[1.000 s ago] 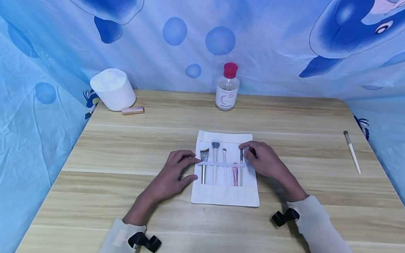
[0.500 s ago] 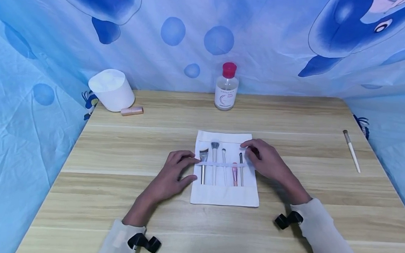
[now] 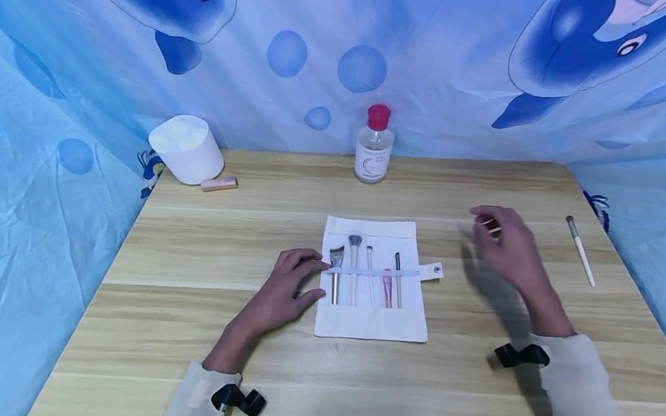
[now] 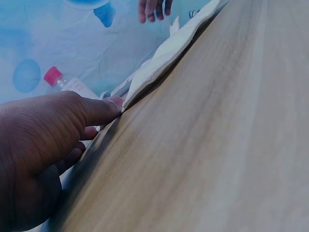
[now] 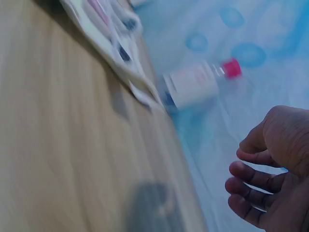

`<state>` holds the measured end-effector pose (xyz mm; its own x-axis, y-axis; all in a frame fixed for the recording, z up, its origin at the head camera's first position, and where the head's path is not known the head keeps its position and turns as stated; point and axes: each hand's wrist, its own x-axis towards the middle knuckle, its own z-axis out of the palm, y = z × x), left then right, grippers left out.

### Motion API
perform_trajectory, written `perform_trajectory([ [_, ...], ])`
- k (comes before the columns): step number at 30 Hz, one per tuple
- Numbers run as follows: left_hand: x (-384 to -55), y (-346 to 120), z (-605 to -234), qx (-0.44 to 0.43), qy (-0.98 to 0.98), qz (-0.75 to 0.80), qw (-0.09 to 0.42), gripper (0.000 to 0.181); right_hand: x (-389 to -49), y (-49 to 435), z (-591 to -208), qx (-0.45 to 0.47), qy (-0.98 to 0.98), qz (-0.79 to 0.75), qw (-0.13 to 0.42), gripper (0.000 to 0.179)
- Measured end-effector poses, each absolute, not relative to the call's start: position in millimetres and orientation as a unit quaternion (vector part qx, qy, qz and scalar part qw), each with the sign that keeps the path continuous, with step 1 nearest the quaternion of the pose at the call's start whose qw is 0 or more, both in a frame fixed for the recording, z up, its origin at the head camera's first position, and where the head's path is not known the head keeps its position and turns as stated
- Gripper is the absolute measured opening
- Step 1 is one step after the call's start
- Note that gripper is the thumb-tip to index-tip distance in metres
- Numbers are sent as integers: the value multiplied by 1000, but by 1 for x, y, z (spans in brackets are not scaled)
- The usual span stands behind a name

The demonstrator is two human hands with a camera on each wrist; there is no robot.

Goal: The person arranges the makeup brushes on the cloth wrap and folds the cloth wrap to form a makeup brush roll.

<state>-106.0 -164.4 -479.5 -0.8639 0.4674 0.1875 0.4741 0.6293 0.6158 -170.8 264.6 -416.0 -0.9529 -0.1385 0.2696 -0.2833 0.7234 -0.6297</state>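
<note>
A white cloth brush roll [image 3: 371,325] lies unrolled on the table, with several makeup brushes tucked under its elastic band. From the left are a flat metal-handled brush [image 3: 336,278], a fluffy brush [image 3: 354,251] and a thin one [image 3: 369,261]; a pink brush [image 3: 388,288] and a dark-tipped brush [image 3: 398,272] sit at the right. My left hand [image 3: 285,288] rests at the roll's left edge, its thumb touching the cloth [image 4: 159,63] in the left wrist view. Loosely curled and holding nothing, my right hand [image 3: 508,247] hovers between the roll and a loose white-handled brush [image 3: 582,255].
A red-capped bottle [image 3: 373,153] stands at the table's back edge. At the back left are a white roll-shaped object [image 3: 186,151] and a small pink-gold tube [image 3: 219,184]. A snap tab [image 3: 432,271] sticks out on the roll's right side. Blue printed cloth surrounds the table.
My right hand has left the roll's right edge and moved right, over the table, uncovering the snap tab. The left hand has stayed at the left edge.
</note>
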Motion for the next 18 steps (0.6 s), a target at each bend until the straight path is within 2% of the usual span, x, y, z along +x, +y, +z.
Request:
perform_trajectory([
  [4, -106, -164, -480, -262, -903, -342, 3, 46, -172, 305, -409, 84, -941, 314, 92, 38],
  [10, -106, -164, -480, -262, -903, -340, 7, 46, -175, 366, -411, -11, -967, 253, 18, 57],
  [18, -106, -164, -481, -262, -903, -341, 12, 45, -175, 410, -424, -127, -970, 205, -28, 71],
])
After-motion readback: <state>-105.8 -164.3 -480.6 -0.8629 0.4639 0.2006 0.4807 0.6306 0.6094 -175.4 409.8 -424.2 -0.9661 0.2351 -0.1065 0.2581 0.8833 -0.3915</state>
